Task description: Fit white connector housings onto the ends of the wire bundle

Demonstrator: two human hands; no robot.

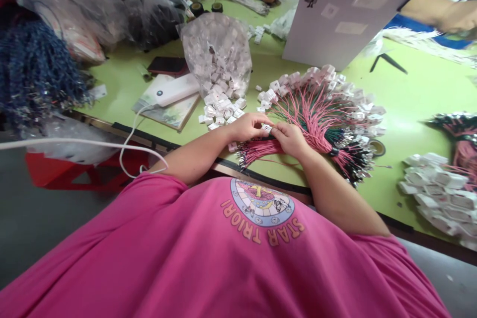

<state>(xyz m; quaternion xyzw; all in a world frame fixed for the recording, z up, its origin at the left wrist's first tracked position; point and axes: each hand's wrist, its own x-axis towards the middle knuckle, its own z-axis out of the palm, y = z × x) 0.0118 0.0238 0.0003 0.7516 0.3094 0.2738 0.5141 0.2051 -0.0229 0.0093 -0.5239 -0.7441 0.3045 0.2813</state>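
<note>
Pink shirt [238, 263] nearest the camera, round print on the chest, hem cut off by the frame. Past it, near edge of the green table [274, 54], partly covered by the forearms.

Left hand [250, 126]: fingers curled, thumb and fingertips closed on a small white connector [266, 128]. Right hand [291, 139]: thumb and index pinched together at the connector's right end. Can't tell if a wire sits between those fingertips too; fingers hide most of the part. Connector is just in from the table's near edge, roughly mid-length.

Row of pink wires [261, 149] runs under the hands, loose ends toward the near edge, middle hidden by the right hand. Big fanned harness [309, 109] right of it, pink and dark green, white housings toward the far side. Tape roll [378, 147] beside it, partly covered.

Loose connectors [222, 109] piled beyond the left hand, at the mouth of a clear bag [216, 42]. Second bundle [443, 184] at the table's right is cut off by the frame. Grey panel [335, 5] blocks part of the far side; co-worker's hand [460, 17] beyond it, blurred.
</note>
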